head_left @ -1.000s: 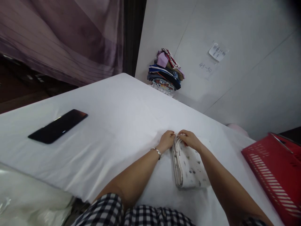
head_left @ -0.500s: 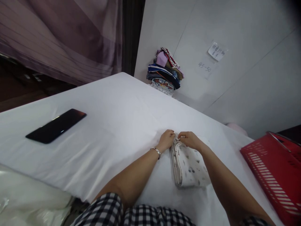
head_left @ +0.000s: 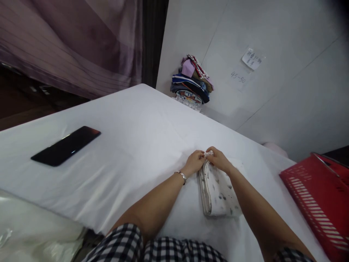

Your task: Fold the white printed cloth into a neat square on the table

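The person's left hand (head_left: 195, 162) and right hand (head_left: 218, 159) meet at the far end of a folded white cotton cloth with small grey prints (head_left: 218, 193). The fingers of both hands are closed tightly on that far edge, pinching it between them, with the 2 hands touching each other. The cloth lies flat on the white sheet-covered table (head_left: 131, 145), just in front of the person and between the 2 forearms, its long side running away from the body.

Judging by how it lies, the folding is well advanced: the cloth is already a narrow, thick bundle with several layers showing along its left edge. The end under the fingers seems to be the part not yet settled, and the bundle is not yet with the other clothes.

A thin silver bracelet (head_left: 181, 175) sits on the left wrist, and black-and-white checked sleeves (head_left: 122, 243) show at the bottom of the view. A black smartphone (head_left: 65, 145) lies face up on the table, well apart to the left. A stack of folded colourful garments (head_left: 192, 83) stands at the far edge against the pale wall, below a small paper note (head_left: 252, 59). A red slotted plastic basket (head_left: 319, 203) sits near the right forearm. Clear plastic wrapping (head_left: 27, 233) lies at the near left corner. Nothing lies on the sheet between the hands and the stack or the basket.
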A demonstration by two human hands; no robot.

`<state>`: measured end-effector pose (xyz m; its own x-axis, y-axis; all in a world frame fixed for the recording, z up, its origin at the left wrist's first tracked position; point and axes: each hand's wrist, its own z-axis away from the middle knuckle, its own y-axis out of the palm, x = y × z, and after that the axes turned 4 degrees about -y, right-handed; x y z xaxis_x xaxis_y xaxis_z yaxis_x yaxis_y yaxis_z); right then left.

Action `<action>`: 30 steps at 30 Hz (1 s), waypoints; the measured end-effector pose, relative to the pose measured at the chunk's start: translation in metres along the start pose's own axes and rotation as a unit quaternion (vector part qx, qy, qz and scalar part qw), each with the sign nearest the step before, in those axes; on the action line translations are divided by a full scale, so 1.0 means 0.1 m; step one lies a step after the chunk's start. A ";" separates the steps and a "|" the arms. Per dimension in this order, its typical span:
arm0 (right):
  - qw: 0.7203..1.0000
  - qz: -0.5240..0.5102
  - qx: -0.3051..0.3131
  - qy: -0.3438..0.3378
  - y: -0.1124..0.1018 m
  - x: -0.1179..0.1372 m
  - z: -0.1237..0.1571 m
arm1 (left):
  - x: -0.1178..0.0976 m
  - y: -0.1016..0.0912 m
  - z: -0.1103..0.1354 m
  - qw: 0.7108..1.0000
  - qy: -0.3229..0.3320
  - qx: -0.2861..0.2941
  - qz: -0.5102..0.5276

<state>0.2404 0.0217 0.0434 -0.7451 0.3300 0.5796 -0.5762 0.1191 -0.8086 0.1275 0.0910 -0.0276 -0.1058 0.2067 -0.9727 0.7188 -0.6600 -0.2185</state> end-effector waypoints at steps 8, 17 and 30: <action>0.998 -0.055 -0.014 -0.008 0.09 -0.09 0.03 | 0.01 -0.01 0.00 1.000 -0.009 -0.005 -0.019; 0.989 0.148 -0.002 0.024 -0.02 0.05 0.06 | 0.05 0.01 -0.07 0.986 -0.120 -0.012 0.114; 0.971 0.240 0.017 -0.013 0.12 0.17 -0.02 | 0.00 -0.01 -0.06 0.984 -0.108 -0.022 0.141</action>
<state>0.2214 0.0304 0.0437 -0.9382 0.3164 0.1399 -0.1710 -0.0726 -0.9826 0.1310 0.0959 -0.0272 -0.0382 -0.1411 -0.9893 0.7695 -0.6357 0.0609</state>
